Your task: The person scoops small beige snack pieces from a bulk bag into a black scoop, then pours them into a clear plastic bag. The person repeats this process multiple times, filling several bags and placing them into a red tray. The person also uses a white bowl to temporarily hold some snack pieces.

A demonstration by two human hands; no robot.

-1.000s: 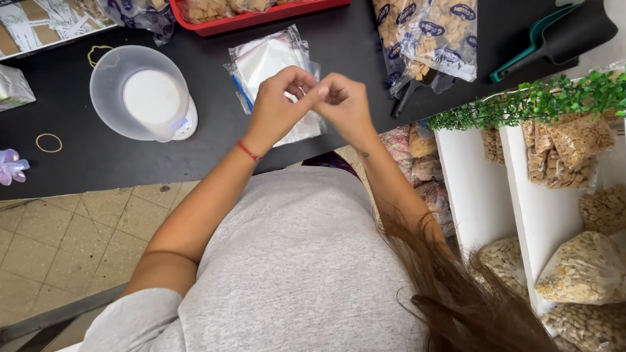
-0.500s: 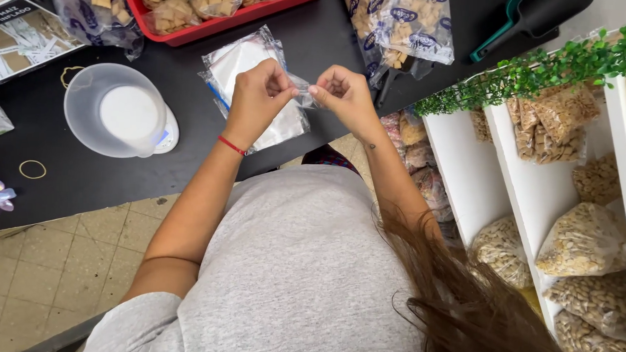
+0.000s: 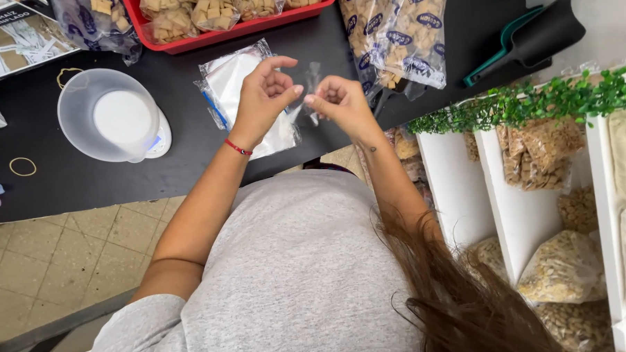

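Observation:
My left hand [image 3: 266, 92] and my right hand [image 3: 336, 102] meet above the black counter [image 3: 105, 182], and both pinch a small clear plastic bag [image 3: 309, 86] between fingertips. A red string bracelet circles my left wrist. Under the hands lies a stack of clear plastic bags [image 3: 229, 83] with a blue strip along one edge. To the left, a clear plastic bowl [image 3: 107, 117] sits on a small white scale [image 3: 160, 137].
A red tray [image 3: 263, 21] of bagged cereal squares stands at the back, with more filled bags [image 3: 394, 33] to its right. A black and green scoop [image 3: 533, 38] lies far right. White shelves [image 3: 513, 211] hold bagged snacks under green leaves. A rubber band [image 3: 23, 166] lies left.
My hands have drawn slightly apart with the small clear bag stretched between them. The view has shifted, so the counter things sit lower and further right in the frame.

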